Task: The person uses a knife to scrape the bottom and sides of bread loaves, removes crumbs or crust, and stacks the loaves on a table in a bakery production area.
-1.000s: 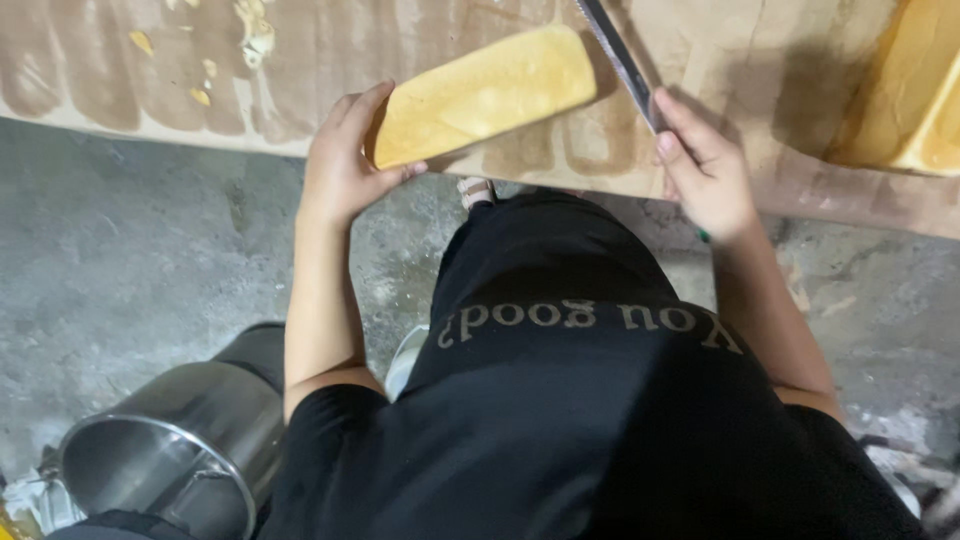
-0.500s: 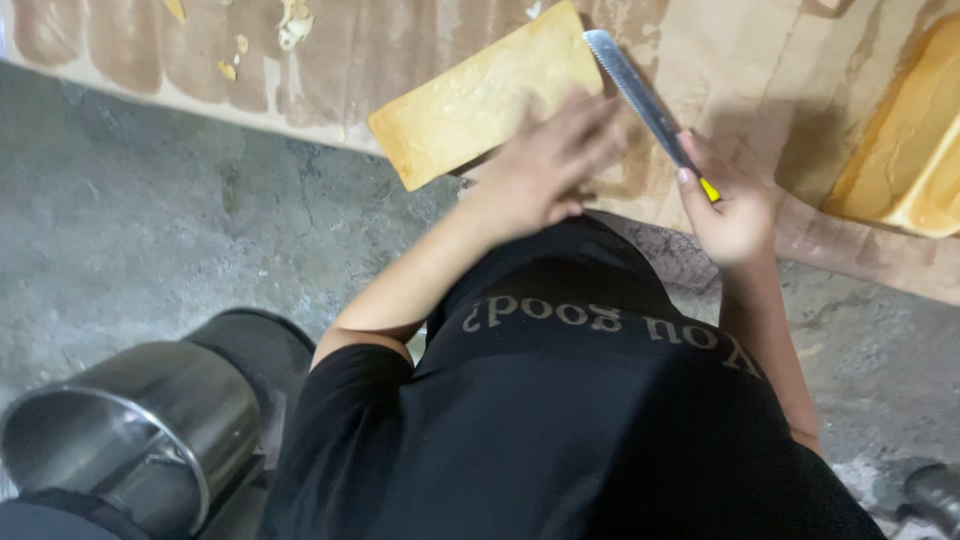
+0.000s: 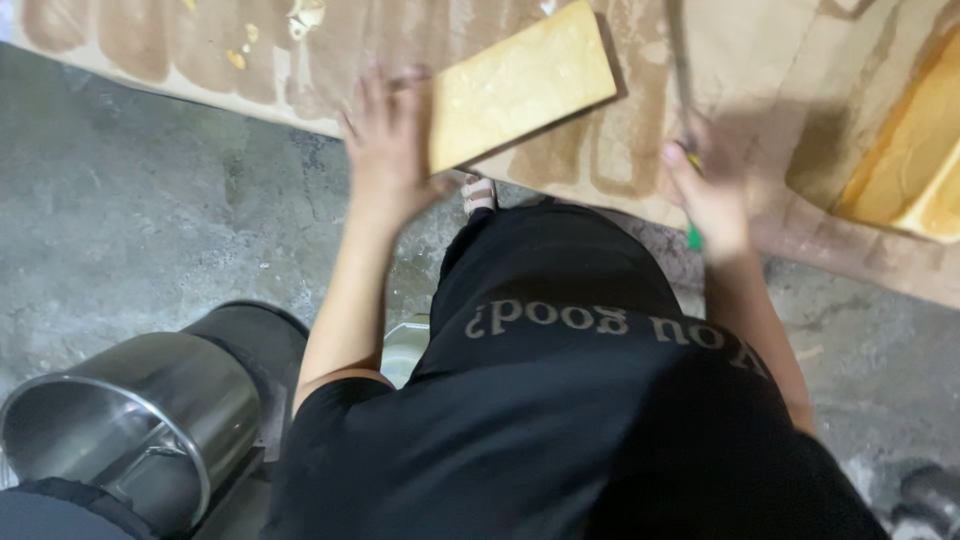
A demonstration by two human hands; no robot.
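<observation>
Rough grey concrete floor (image 3: 150, 200) – stained brown cardboard sheets (image 3: 160, 40) spread across it, dim light overhead.

**What you can't make out**

Your right hand (image 3: 712, 195) is motion-blurred, and the knife (image 3: 686, 120) in it smears to a faint streak. The yellow loaf (image 3: 915, 165) at far right runs off the edge. The steel pot (image 3: 130, 425) is cut off near left.

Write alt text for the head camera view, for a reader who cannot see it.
Seen from above, a person's left hand rests against the end of a long yellow loaf on brown paper, while the blurred right hand grips a knife. A steel pot sits lower left on the concrete floor.
</observation>
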